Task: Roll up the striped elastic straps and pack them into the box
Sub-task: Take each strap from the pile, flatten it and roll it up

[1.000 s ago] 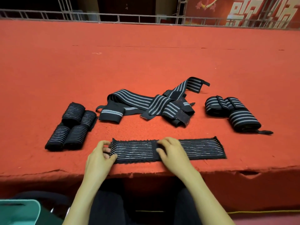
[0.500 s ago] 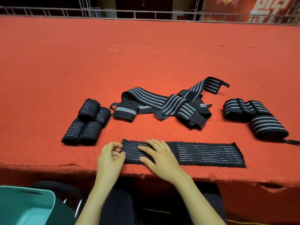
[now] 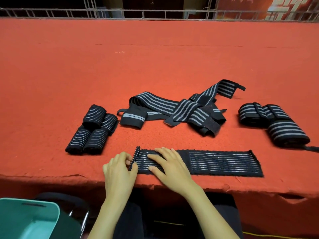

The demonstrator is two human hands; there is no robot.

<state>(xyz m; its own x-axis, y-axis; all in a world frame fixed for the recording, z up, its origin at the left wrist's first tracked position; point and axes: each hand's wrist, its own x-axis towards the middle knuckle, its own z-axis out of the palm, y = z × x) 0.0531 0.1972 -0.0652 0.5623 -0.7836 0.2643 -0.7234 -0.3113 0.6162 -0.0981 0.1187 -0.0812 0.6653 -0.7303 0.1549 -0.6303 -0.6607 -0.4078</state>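
A black strap with thin white stripes (image 3: 222, 163) lies flat along the near edge of the red table. My left hand (image 3: 119, 169) pinches its left end, which stands lifted off the table. My right hand (image 3: 170, 165) rests on the strap just right of that end, fingers spread and flat. Several rolled straps (image 3: 93, 128) lie in a cluster to the left. A teal box (image 3: 25, 219) stands below the table at the lower left.
A tangle of unrolled wide-striped straps (image 3: 181, 109) lies in the middle of the red table (image 3: 155, 57). Two rolled wide-striped straps (image 3: 272, 123) lie at the right. A metal railing (image 3: 155, 14) runs along the far edge.
My left hand has lifted the strap's left end upright. My right hand slid left along the strap toward that end. The view shifted left, showing more of the teal box.
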